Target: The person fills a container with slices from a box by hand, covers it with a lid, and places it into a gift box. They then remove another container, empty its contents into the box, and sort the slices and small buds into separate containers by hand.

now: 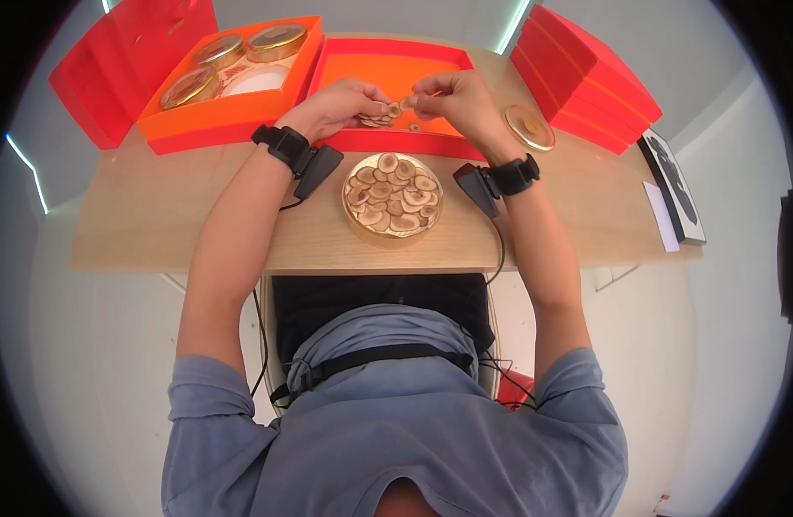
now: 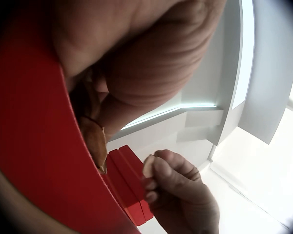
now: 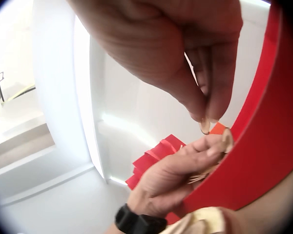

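Observation:
Over the front part of a red box with an orange inside, both hands are close together. My left hand holds several thin, round, dried brown slices in its fingers. Between thumb and fingertips, my right hand pinches one pale slice, seen edge-on in the right wrist view. A loose slice lies in the box just below the hands. Nearer the body stands a round gold-rimmed tin, heaped with the same kind of slices.
At the left, an orange box holds several gold-lidded round tins and a white round piece. A red lid stands behind it. To the right are a gold-rimmed lid, stacked red boxes and a black-and-white framed panel.

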Motion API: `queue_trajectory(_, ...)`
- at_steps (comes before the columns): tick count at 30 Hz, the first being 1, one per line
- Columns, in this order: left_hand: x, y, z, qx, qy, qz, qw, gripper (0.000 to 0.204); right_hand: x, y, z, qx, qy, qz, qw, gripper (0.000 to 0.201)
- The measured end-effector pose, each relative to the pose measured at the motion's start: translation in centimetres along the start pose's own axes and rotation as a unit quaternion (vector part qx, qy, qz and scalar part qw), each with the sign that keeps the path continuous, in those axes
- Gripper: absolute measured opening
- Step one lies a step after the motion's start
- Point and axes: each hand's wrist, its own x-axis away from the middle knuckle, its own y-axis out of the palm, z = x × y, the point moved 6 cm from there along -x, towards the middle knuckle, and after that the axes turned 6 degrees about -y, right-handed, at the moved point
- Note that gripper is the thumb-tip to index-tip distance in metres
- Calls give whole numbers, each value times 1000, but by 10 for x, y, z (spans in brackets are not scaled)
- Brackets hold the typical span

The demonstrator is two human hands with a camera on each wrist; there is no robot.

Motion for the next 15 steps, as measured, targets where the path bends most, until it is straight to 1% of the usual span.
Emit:
queue_trajectory(2,0,0,0,-7,3,4,1000,14,7,5,-11,-30,9,-53,998,16)
queue_trajectory(5,2,1,1,-16,2,7,1000,15,17,21,-27,-45,29,-131,990,15)
queue_trajectory(11,2,-1,2,-30,1,12,999,14,21,40,-17,-58,38,-177,982,16)
queue_trajectory(15,1,-1,2,-37,3,11,999,12,24,45,-23,-44,36,-172,984,18)
